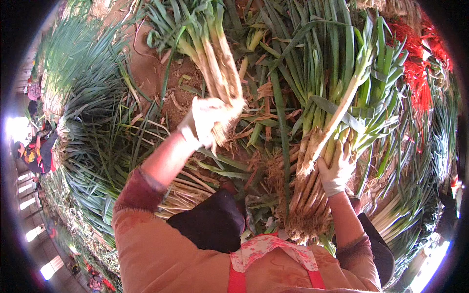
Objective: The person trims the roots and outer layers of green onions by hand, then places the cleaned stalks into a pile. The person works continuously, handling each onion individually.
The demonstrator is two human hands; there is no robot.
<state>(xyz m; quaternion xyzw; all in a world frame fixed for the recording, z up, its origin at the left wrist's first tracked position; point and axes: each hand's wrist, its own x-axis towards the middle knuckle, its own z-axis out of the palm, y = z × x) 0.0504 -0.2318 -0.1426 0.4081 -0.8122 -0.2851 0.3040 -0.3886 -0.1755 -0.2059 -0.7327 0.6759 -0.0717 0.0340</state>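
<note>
My left hand (209, 119), in a pale glove, grips a few large green onions (216, 66) at their root end. Their leaves point away from me, towards the top of the view. On the right, my right hand (338, 169), also gloved, lies on a thick pile of green onions (307, 183). Its thumb and fingers are spread over the pale stalks; whether they grip any is hidden. The pile's brown roots are towards me and its leaves away. One loose stalk (342, 108) lies slantwise across the top.
Cut leaves and dry skins (265, 91) litter the bare soil (148, 69). A large heap of green onions (91, 95) is at the left, more (395, 212) at the right. Red ties (417, 80) hang far right. My dark-clad knee (212, 221) is below; another person (40, 152) is far left.
</note>
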